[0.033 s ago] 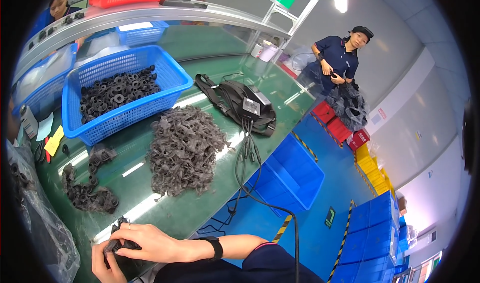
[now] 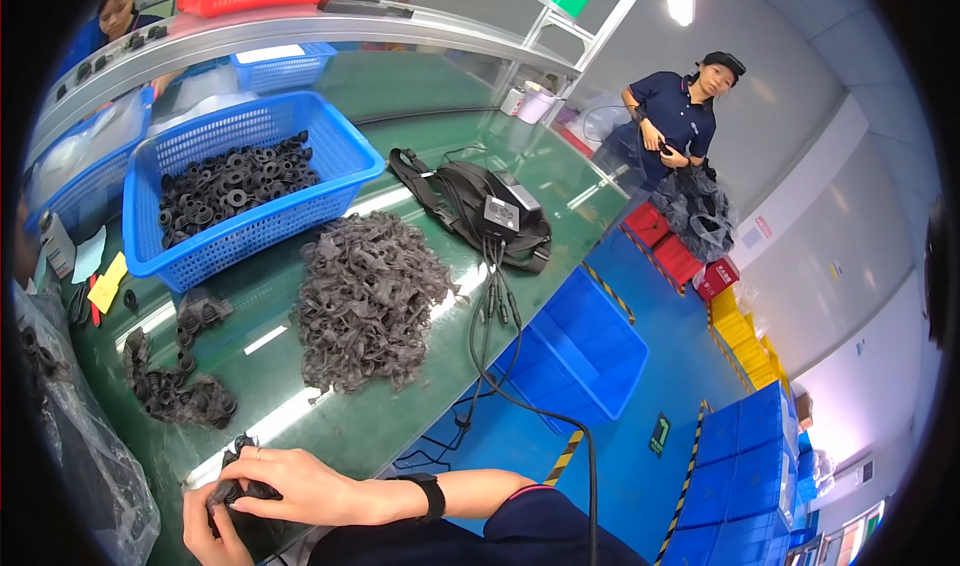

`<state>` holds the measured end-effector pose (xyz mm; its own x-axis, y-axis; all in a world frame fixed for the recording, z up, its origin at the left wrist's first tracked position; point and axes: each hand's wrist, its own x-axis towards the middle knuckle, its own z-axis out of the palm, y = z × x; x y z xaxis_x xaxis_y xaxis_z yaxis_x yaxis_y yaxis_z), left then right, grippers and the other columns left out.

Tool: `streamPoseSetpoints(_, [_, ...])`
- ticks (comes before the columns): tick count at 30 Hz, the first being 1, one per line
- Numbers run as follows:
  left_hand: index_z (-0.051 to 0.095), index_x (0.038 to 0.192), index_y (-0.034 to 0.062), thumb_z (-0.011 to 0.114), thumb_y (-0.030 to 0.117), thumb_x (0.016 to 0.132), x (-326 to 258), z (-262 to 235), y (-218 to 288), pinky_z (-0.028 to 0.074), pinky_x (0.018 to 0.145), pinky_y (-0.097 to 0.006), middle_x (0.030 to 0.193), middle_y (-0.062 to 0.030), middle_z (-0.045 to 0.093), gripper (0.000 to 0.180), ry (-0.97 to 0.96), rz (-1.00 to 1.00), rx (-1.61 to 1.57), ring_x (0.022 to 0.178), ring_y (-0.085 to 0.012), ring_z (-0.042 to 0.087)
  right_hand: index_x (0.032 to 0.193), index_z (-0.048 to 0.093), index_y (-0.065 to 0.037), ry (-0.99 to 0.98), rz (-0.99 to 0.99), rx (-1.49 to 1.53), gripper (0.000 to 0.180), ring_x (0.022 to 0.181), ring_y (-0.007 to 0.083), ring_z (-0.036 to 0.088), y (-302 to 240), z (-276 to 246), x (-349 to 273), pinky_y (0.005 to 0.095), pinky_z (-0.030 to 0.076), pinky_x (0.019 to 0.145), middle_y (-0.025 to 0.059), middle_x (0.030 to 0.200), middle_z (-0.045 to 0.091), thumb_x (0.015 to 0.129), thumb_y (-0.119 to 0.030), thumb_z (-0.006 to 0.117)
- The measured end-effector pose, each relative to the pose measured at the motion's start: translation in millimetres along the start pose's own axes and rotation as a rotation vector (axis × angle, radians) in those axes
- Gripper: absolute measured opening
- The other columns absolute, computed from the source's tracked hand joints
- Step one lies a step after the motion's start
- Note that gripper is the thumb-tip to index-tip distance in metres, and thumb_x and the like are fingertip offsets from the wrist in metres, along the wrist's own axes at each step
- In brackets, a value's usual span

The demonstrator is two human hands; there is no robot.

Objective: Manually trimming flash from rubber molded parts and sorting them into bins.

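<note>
At the near left edge of the green table, my right hand (image 2: 295, 486) curls its fingers around black rubber parts (image 2: 240, 488). My left hand (image 2: 208, 528) closes on the same parts from below, its thumb and fingers meeting those of the right; the lower part of the grip is hidden. Just beyond lies a small cluster of black rubber parts (image 2: 185, 394) with thin flash around them. A large heap of torn, dark grey rubber scraps (image 2: 365, 301) sits mid-table. Behind it, a blue perforated basket (image 2: 255, 234) contains many black rubber rings (image 2: 235, 191).
A black strap with a battery-like box (image 2: 500, 216) and cables lies right of the heap. One cable runs down across my arm's side. A clear plastic bag (image 2: 85, 456) borders the left. Blue bins (image 2: 575, 346) stand on the floor; a person (image 2: 675, 116) stands beyond the table.
</note>
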<state>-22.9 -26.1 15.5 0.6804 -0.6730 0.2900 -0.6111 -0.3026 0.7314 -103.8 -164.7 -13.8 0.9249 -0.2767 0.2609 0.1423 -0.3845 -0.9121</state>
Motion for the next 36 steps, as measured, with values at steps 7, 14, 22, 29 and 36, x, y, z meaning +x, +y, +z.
streamPoseSetpoints(7, [0.058,0.095,0.0006,0.048,0.006,0.086,-0.9,2.4,-8.6,0.046,0.07,-0.03,0.087,-0.0139,0.06,0.015,-0.005,-0.007,0.021,0.078,-0.0241,0.059,0.097,0.053,-0.001,-0.004,0.019,-0.008,0.027,0.069,0.0264,0.051,-1.8,-1.5,0.5,0.0342,0.041,0.061,0.0105,0.08,0.05,0.078,-0.019,0.059])
streamPoseSetpoints(14, [0.057,0.096,0.0003,0.048,0.006,0.085,-0.5,1.6,-6.0,0.046,0.069,-0.03,0.087,-0.014,0.06,0.015,-0.005,0.011,0.02,0.077,-0.024,0.059,0.097,0.053,-0.001,0.004,0.001,-0.016,0.028,0.069,0.0268,0.051,0.4,0.2,0.2,0.0348,0.041,0.06,0.0105,0.08,0.05,0.078,-0.02,0.059])
streamPoseSetpoints(22, [0.058,0.095,-0.0003,0.048,0.005,0.085,-0.5,3.1,-2.7,0.046,0.07,-0.031,0.087,-0.0138,0.06,0.015,-0.019,0.026,0.013,0.078,-0.0245,0.059,0.097,0.054,-0.002,0.015,0.015,-0.018,0.028,0.068,0.0269,0.051,-2.4,-3.2,-3.4,0.0345,0.041,0.059,0.0103,0.08,0.05,0.078,-0.021,0.059])
streamPoseSetpoints(29, [0.058,0.094,-0.0001,0.049,0.005,0.085,0.1,2.9,-4.3,0.045,0.072,-0.031,0.087,-0.0134,0.061,0.014,-0.015,0.031,0.023,0.079,-0.0248,0.059,0.098,0.054,-0.001,0.004,0.022,-0.007,0.028,0.069,0.0264,0.052,-1.7,-2.7,-1.7,0.0345,0.042,0.061,0.0101,0.081,0.051,0.078,-0.021,0.059])
streamPoseSetpoints(36, [0.059,0.095,0.0002,0.049,0.006,0.086,-0.6,2.2,-7.4,0.046,0.072,-0.031,0.088,-0.0134,0.061,0.015,-0.014,0.019,0.029,0.08,-0.0249,0.059,0.098,0.053,-0.001,-0.008,0.016,-0.017,0.028,0.069,0.0261,0.052,-0.6,-1.0,-0.4,0.0345,0.042,0.061,0.0101,0.081,0.05,0.078,-0.02,0.059])
